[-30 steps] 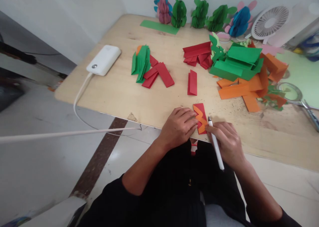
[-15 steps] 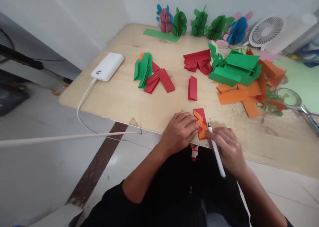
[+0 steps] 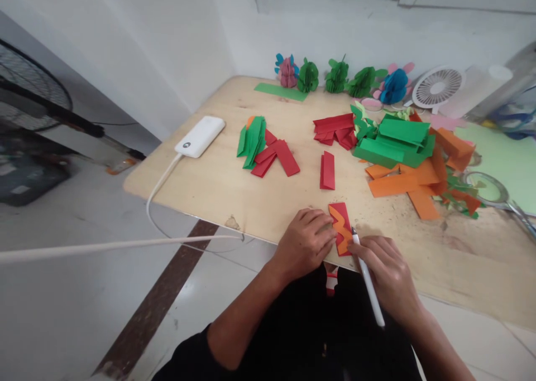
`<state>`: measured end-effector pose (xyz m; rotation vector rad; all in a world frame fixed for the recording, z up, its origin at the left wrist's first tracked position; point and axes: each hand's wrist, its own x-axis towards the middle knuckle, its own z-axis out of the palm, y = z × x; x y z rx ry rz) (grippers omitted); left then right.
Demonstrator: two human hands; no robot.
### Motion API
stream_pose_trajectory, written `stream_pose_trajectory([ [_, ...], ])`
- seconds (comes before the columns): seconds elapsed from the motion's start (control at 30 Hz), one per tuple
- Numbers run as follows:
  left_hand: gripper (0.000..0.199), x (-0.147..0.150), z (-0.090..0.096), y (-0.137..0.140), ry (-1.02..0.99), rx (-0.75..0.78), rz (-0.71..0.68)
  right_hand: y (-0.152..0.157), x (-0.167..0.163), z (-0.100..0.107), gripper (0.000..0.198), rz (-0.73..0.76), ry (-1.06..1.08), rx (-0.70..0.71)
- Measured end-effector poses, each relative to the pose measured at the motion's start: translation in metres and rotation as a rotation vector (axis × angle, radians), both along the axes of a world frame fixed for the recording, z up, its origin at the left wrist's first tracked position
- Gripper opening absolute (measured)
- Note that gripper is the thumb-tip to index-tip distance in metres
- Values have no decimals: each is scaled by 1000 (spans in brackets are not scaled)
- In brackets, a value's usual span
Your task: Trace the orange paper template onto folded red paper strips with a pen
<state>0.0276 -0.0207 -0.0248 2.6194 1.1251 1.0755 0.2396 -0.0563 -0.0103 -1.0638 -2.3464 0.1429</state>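
Note:
On the table's front edge lies a small folded red paper (image 3: 342, 211) with a wavy orange paper cutout (image 3: 344, 231) on top. My left hand (image 3: 306, 239) rests on the left side of both papers, its fingers extended and pressing them down. A white pen (image 3: 371, 292) with a dark tip is held in my right hand (image 3: 387, 269). The pen's tip points away from me, just right of the red paper. My right fingertips touch the lower right of the orange cutout.
Folded red strips (image 3: 287, 158) and green strips (image 3: 253, 144) lie left of centre. One red strip (image 3: 328, 170) lies ahead. Green folded papers (image 3: 402, 133) and orange strips (image 3: 393, 184) are heaped right, near scissors (image 3: 521, 216). A power bank (image 3: 201, 136), paper figures (image 3: 309, 77) and small fan (image 3: 439, 86) stand farther off.
The camera view has tilted up, so everything sits lower in the picture and more wall shows. Both hands, the pen and the papers keep nearly the same arrangement.

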Motion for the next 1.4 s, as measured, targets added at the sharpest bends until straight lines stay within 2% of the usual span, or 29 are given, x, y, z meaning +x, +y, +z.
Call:
stream_pose_trajectory([
  [0.83,19,0,-2,2,19,-11,2,2,-1,3,17,13,-3,11],
  [1.13,18,0,-2,3,29,-18,6,1,-3,2,14,-74,-4,59],
  [1.4,18,0,-2,3,17,-3,13,0,-4,5,15,-36,-1,35],
])
